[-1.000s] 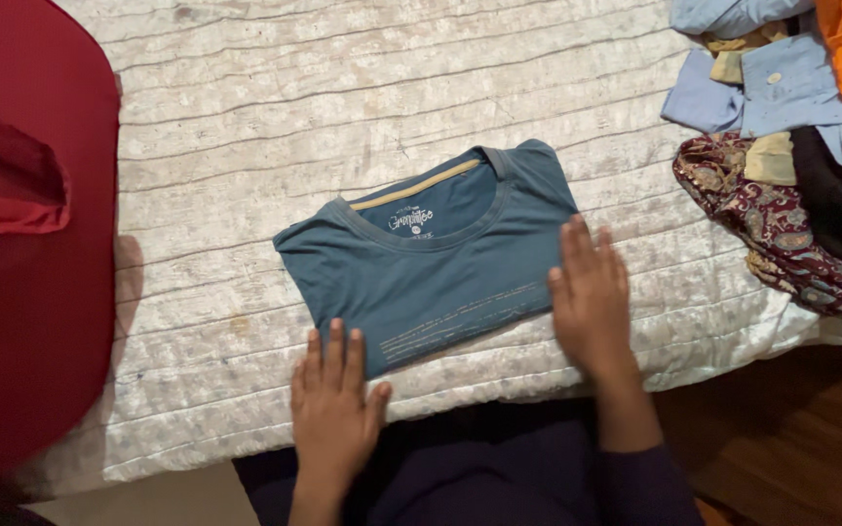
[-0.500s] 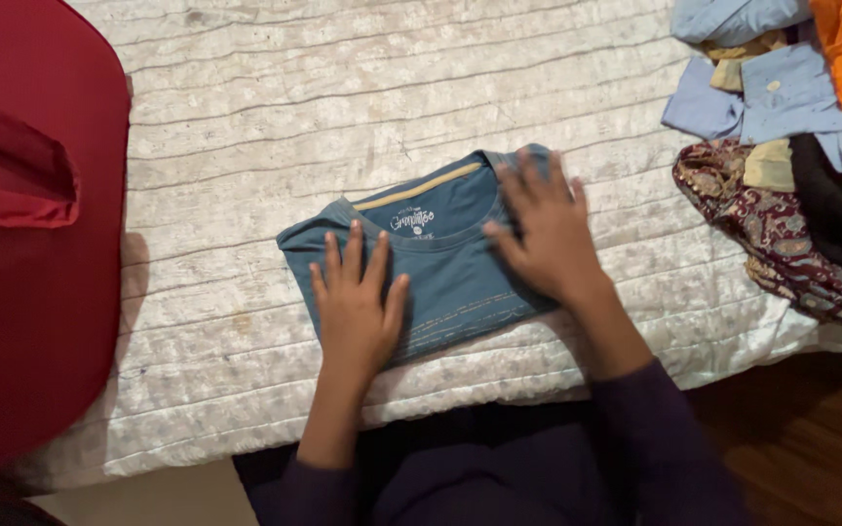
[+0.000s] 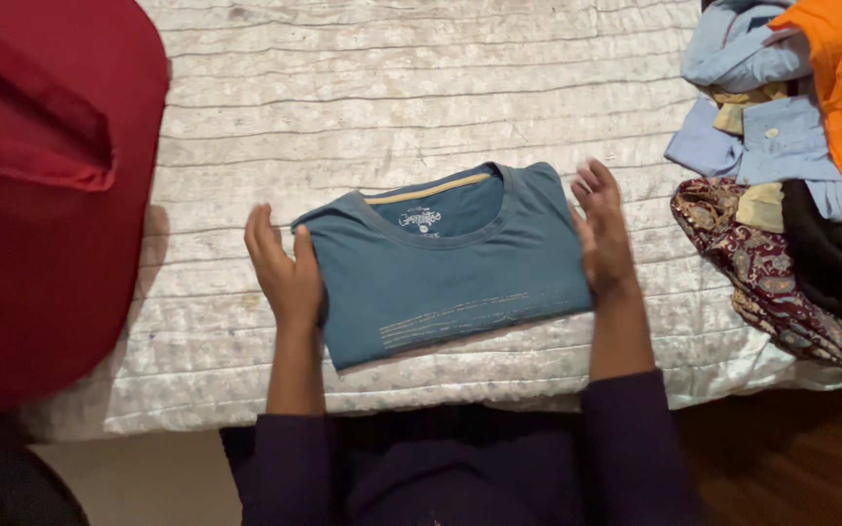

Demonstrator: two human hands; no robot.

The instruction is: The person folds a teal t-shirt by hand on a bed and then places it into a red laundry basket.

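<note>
Soft, light folded teal cotton T-shirt [image 3: 440, 268]: left hand [image 3: 285, 268] and right hand [image 3: 603, 234] flank its side edges, grip spread, best scooped underneath.

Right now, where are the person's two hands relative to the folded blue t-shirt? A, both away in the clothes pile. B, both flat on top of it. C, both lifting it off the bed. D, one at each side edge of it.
D: the left hand is at the left edge of the folded blue t-shirt and the right hand is at its right edge, with the shirt lying flat on the quilted cover.
</note>
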